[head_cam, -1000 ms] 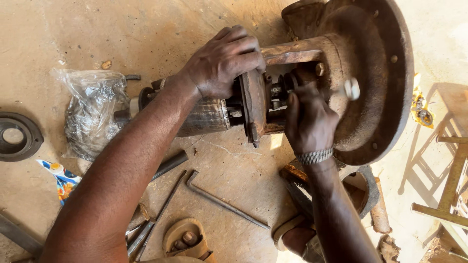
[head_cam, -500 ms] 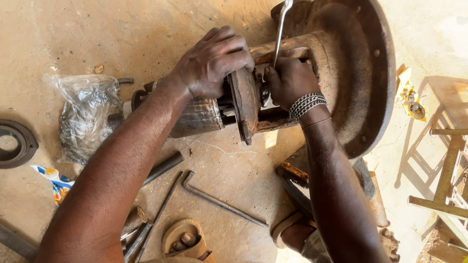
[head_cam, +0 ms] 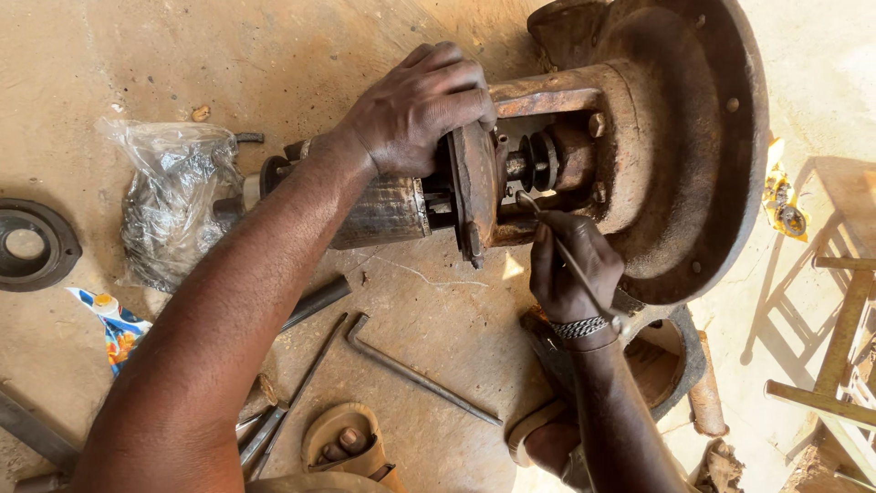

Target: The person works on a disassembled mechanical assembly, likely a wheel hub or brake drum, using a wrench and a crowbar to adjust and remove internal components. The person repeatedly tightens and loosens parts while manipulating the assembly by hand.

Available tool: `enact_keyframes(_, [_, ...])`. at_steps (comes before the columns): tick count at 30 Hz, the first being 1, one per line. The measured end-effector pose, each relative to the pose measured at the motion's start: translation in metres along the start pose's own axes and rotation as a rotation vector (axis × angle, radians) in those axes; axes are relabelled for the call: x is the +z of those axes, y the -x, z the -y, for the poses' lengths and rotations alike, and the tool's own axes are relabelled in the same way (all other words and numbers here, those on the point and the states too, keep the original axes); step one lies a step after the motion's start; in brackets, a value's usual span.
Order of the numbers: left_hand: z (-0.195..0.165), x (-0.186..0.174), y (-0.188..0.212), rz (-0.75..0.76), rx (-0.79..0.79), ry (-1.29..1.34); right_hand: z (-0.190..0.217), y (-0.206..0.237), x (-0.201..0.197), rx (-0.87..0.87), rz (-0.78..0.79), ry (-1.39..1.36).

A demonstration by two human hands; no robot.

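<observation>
L hand (head_cam: 415, 110) clamped on rusty round flange (head_cam: 474, 196) | R hand (head_cam: 570, 269) pinching thin metal spanner (head_cam: 570, 260) | ribbed shaft (head_cam: 538, 162)

Left arm bare, stretched forward from lower left; left hand (head_cam: 415, 110) palm down, fingers curled over in firm grip. Right forearm rising from bottom edge, beaded band at wrist; right hand (head_cam: 570, 269) closed, fingers pinched together.

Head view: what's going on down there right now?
A person works on a rusty hub assembly lying on the dirt floor. The left hand grips its middle flange from above. The right hand holds a spanner, its head at the shaft in the housing's opening. A bent rod and plastic bag lie nearby.
</observation>
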State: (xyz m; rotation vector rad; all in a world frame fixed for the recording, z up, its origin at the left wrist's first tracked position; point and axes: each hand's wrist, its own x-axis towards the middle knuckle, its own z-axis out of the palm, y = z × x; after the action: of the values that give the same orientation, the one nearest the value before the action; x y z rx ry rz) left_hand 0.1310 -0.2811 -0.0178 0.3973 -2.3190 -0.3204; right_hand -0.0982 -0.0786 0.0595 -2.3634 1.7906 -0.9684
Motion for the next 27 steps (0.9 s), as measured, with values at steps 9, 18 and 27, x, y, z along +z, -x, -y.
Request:
enact_keyframes(9, [-0.005,-0.005,-0.003,-0.021,-0.019,0.098,0.024,-0.008,-0.005,-0.136,0.074,0.066])
enact_keyframes(18, [0.001,0.001,0.003,0.011,-0.025,0.024,-0.007,-0.050,0.005,0.056,0.326,0.087])
enact_keyframes(27, [0.007,0.009,0.007,0.027,-0.008,0.015,-0.015,-0.107,0.021,0.356,0.355,0.346])
